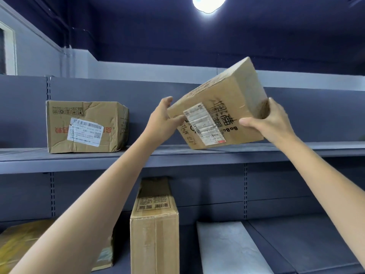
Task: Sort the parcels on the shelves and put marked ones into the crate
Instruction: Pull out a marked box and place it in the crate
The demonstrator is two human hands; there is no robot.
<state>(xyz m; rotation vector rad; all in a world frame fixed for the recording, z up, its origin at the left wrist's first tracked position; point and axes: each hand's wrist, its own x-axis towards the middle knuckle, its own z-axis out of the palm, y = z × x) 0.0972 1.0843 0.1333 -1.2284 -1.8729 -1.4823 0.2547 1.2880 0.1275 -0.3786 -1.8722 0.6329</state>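
Holding tilted parcel above upper shelf, left hand and right hand both gripping its ends; handwritten marks beside label. Judged mid-sort: dented box, lower boxes unsorted. Crate not in view.

Below the tilted box, the tall carton and white parcel run off the bottom edge. The left forearm hides much of a yellowish parcel. The tilted box's label print is unreadable.

Head camera faces the shelves closely, tilted slightly upward.
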